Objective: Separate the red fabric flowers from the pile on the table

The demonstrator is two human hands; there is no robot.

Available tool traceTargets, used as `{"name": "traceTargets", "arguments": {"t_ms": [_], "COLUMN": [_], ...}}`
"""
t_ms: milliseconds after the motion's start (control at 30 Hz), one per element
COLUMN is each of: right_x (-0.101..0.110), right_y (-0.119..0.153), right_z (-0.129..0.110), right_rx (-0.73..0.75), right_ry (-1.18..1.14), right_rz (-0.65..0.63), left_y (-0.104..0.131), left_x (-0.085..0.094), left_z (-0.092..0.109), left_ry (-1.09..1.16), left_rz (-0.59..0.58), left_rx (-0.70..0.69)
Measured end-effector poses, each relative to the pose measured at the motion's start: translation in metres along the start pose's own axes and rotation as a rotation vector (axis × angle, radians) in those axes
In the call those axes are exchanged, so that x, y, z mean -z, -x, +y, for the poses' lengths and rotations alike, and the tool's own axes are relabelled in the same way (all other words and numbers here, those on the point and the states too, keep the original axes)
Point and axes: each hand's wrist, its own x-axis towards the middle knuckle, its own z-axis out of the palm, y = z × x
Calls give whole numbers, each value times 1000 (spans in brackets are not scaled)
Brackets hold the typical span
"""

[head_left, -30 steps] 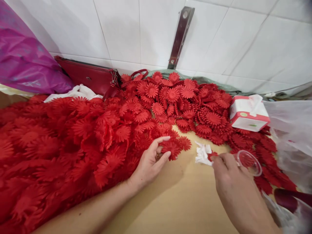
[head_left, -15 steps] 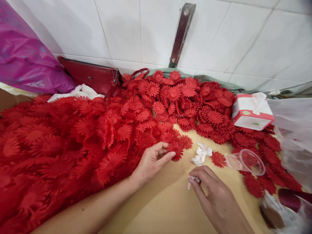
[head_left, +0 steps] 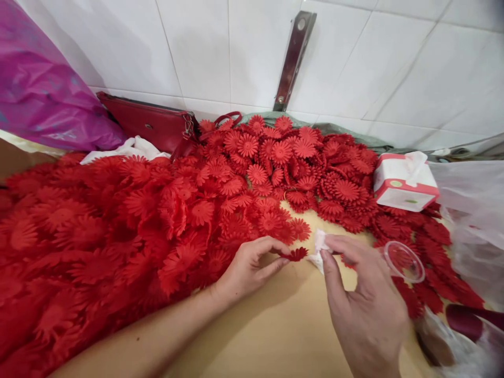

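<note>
My left hand (head_left: 255, 265) pinches a small red fabric flower (head_left: 298, 254) by its edge, seen almost edge-on above the table (head_left: 252, 336). To the right, my right hand (head_left: 364, 294) is closed on a crumpled white tissue (head_left: 321, 240) between thumb and fingers. A gap separates the tissue from the flower. Behind and below that hand, another piece of white tissue (head_left: 317, 262) shows in part. A single red flower lying on the table is mostly hidden by my right fingers.
Heaped red flowers (head_left: 137, 210) cover the left and back. A tissue box (head_left: 406, 184) stands on flowers at right, near a clear plastic cup (head_left: 405, 262). Against the tiled wall sit a red bag (head_left: 145, 123) and a purple plastic bag (head_left: 51, 89).
My right hand has risen up and forward with the tissue, now covering the loose tissue and flower behind it. My left hand has moved slightly right and tilted its flower from face-on to edge-on.
</note>
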Motion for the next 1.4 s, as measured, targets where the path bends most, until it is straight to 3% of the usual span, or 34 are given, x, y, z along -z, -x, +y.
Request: {"name": "traceTargets", "arguments": {"t_ms": [100, 167, 267, 333, 467, 567, 633, 700, 833, 967, 1167, 1300, 1400], "right_x": [-12, -17, -11, 1, 31, 40, 36, 25, 1, -11, -23, -30, -32], "right_y": [6, 9, 14, 17, 26, 30, 29, 26, 20, 21, 23, 26, 29], "right_z": [5, 9, 17, 27, 51, 56, 48, 33, 11, 11, 18, 16, 14], "right_rx": [-14, -102, -215, -241, -172, -102, -135, -261, -515, -635, -704, -642, -630], "right_ry": [-209, -309, -307, -181, 135, 186, 123, -33, -376, -554, -686, -716, -701], "right_rz": [-268, -372, -338, -279, -230, -242, -197, -221, -403, -349, -354, -297, -337], "left_y": [3, 4, 3, 2, 2, 3, 5, 7, 9, 7, 6, 5, 3], "left_x": [-1, -2, -3, -2, 0, 1, 1, 1, 0, 0, -1, -1, 0], "left_z": [0, -1, -1, -1, 2, 6, 8, 9, 9, 7, 10, 14, 14], "left_ry": [-8, -1, -19, -39, -40, -106, -175, -235, -254, -251, -198, -138, -129], "left_rz": [80, 100, 103, 126, 169, 105, 48, 43, 72, 89, 45, 16, -27], "left_rx": [23, 35, 41, 45, 28, -138, -263, -321, -306, -259, -240, -122, -53]}}
